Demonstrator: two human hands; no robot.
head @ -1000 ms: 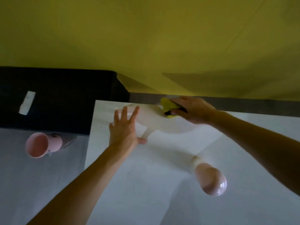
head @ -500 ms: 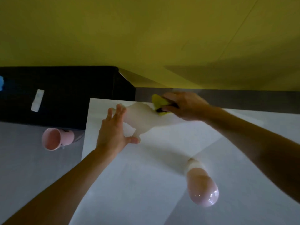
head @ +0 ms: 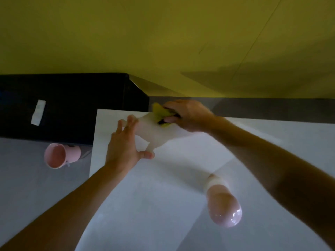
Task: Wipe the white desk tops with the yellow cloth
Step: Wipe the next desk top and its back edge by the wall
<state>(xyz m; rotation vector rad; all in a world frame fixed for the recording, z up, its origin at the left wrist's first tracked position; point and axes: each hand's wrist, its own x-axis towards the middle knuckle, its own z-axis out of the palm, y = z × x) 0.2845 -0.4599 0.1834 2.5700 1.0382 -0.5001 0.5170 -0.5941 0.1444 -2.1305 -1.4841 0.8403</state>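
My right hand [head: 188, 115] grips the bunched yellow cloth [head: 159, 113] and presses it on the far left corner of the white desk top [head: 145, 205]. Only the cloth's left part shows; the fingers cover the rest. My left hand [head: 125, 145] rests flat on the desk just left of the cloth, fingers spread and pointing away from me, thumb out to the right.
A pink rounded object [head: 223, 205] stands on the desk near my right forearm. A pink cup [head: 58, 156] lies below the desk's left edge on the grey floor. Behind it is a black surface [head: 72, 105] with a white strip [head: 38, 112]. A yellow wall [head: 163, 42] rises beyond.
My right hand has slid the cloth leftward along the far edge toward the desk's corner. My left hand has stayed flat on the desk; the view has shifted a little.
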